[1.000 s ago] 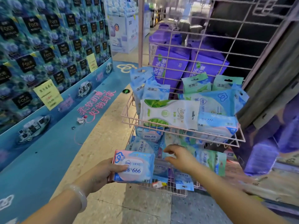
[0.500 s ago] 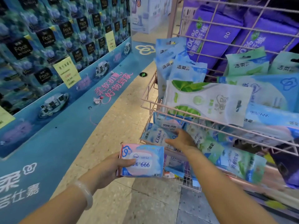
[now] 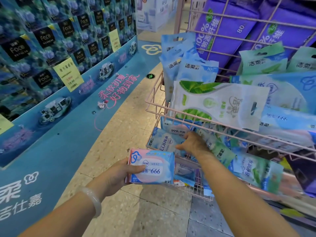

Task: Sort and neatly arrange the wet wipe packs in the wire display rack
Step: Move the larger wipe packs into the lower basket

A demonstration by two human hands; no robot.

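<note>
rack of pink wire fills my right side, two tiers of packs piled loose. white pack lies on the upper tier, long axis across, hang hole to the right. my right hand reaches palm down into the lower tier, fingers resting on a blue pack; i cannot tell if it grips. my left hand clamps the pink pack flat just outside the rack, long axis left to right, print upside down.

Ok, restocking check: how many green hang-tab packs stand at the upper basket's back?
2: one green pack in front of the purple packs, another right of it, cut off by the frame edge. More may be hidden.
</note>
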